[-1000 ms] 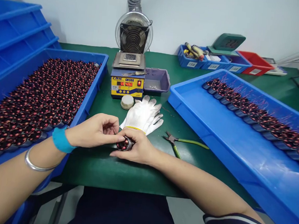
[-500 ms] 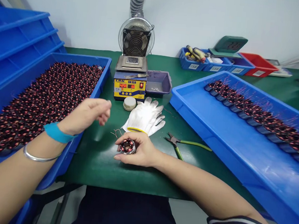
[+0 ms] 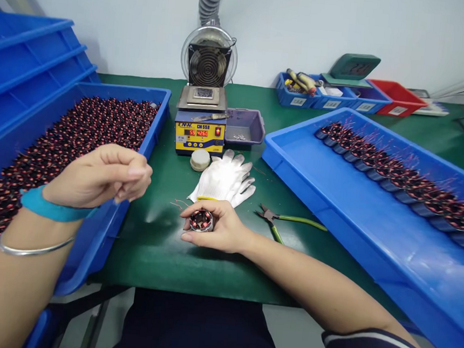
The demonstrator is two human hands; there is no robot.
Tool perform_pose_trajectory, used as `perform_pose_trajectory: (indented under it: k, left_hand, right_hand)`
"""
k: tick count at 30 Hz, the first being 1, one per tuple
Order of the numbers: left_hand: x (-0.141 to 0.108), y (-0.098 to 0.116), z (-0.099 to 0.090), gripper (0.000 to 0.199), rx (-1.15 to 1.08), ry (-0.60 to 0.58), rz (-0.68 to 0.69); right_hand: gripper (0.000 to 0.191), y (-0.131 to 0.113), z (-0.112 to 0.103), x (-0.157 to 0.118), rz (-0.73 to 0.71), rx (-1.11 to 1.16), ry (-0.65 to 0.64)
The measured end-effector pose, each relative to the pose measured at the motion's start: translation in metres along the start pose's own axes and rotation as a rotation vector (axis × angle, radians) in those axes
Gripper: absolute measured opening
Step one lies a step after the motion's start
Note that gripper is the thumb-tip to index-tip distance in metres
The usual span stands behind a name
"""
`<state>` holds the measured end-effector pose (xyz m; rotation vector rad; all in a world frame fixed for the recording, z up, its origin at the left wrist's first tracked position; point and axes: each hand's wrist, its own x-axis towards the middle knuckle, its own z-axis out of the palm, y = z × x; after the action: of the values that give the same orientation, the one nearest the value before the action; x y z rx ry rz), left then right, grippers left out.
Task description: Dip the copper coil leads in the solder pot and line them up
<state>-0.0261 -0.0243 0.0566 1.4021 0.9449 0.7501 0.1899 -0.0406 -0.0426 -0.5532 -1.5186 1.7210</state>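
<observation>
My right hand (image 3: 225,228) is wrapped round a motor stator (image 3: 201,221), a short metal ring with copper windings facing up. Thin copper wires (image 3: 179,204) stick out beyond its far left side. Raised over the near edge of the left blue tray is my left hand (image 3: 107,176), thumb and fingers pressed together; whatever lies between them, if anything, is hidden. Closely packed wound stators (image 3: 110,123) fill that left tray (image 3: 162,111). White gloves (image 3: 223,180) lie just beyond my right hand. Side cutters (image 3: 271,215) with green handles rest to its right.
A solder pot (image 3: 200,130) with a digital display stands at the back, a purple bin (image 3: 246,125) beside it. A round white tin (image 3: 199,160) sits before it. On the right, a blue tray (image 3: 336,191) holds rows of stators. Small bins (image 3: 331,100) line the wall.
My left hand has moved left and toward me, its fingers still together. The right hand keeps hold of the stator in nearly the same place. The view has shifted slightly.
</observation>
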Motion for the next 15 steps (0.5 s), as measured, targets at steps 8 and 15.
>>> perform_pose_trajectory:
  k: [8,15]
  left_hand:
    - [0.030,-0.035,0.023,0.029,0.032,0.385,-0.210]
    - [0.025,-0.050,0.031,0.031,0.792,-0.026,-0.158]
  right_hand:
    - [0.045,-0.019,-0.015,0.011,0.076,-0.087,0.059]
    - [0.052,-0.071,-0.071,0.069,0.120,-0.396,0.225]
